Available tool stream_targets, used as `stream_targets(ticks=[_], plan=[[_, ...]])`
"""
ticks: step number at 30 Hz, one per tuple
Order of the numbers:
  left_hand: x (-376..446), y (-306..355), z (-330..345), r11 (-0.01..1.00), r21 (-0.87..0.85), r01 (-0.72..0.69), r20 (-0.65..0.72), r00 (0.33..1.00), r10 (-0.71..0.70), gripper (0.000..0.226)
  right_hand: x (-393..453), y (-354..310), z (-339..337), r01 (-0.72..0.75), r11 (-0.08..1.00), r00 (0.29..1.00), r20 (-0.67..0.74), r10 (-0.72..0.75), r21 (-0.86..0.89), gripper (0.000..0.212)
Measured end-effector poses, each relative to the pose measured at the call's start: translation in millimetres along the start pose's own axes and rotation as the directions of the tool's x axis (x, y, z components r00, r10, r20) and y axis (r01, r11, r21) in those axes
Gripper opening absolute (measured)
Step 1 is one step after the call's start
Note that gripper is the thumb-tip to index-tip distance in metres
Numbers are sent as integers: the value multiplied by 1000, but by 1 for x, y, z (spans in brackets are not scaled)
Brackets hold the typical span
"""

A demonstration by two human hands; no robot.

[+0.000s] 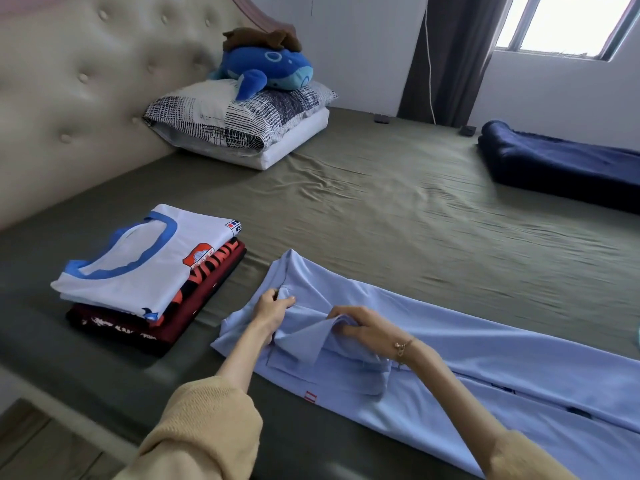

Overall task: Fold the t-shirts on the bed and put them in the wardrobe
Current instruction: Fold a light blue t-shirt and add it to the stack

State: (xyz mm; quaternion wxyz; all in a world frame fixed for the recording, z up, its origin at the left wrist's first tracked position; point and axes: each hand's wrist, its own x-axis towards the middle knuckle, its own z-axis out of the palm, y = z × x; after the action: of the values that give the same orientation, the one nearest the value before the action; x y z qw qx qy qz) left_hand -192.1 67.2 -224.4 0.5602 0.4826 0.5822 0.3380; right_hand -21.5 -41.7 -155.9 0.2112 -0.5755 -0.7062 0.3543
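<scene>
A light blue t-shirt lies folded lengthwise into a long strip across the near part of the bed. My left hand pinches the fabric near the collar end. My right hand grips a loose flap of the same shirt just to the right. Left of the shirt stands a stack of folded t-shirts, with a white one with blue collar trim on top and red and dark ones beneath.
A patterned pillow with a blue plush whale sits by the padded headboard. A folded navy blanket lies at the far right. A dark curtain and window are behind. The bed's near edge runs at lower left.
</scene>
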Motion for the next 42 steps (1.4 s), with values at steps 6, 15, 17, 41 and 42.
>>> stream_targets(ticks=[6, 15, 17, 41, 42], plan=[[6, -7, -1, 1000, -5, -23, 10, 1000, 23, 14, 34, 15, -14, -193, 979, 959, -223, 174, -64, 24], [4, 3, 1, 966, -211, 152, 42, 988, -146, 41, 75, 26, -20, -607, 717, 772, -471, 428, -344, 52], [-1, 7, -1, 970, -187, 158, 128, 982, -136, 55, 75, 28, -13, -626, 679, 763, -480, 433, -383, 56], [-15, -2, 8, 992, 64, -105, -185, 976, 115, 18, 43, 30, 36, -452, 775, 888, -305, 344, -443, 63], [-16, -2, 10, 992, 68, -110, -200, 972, 122, 20, 35, 33, 33, -473, 763, 877, -317, 361, -440, 62]])
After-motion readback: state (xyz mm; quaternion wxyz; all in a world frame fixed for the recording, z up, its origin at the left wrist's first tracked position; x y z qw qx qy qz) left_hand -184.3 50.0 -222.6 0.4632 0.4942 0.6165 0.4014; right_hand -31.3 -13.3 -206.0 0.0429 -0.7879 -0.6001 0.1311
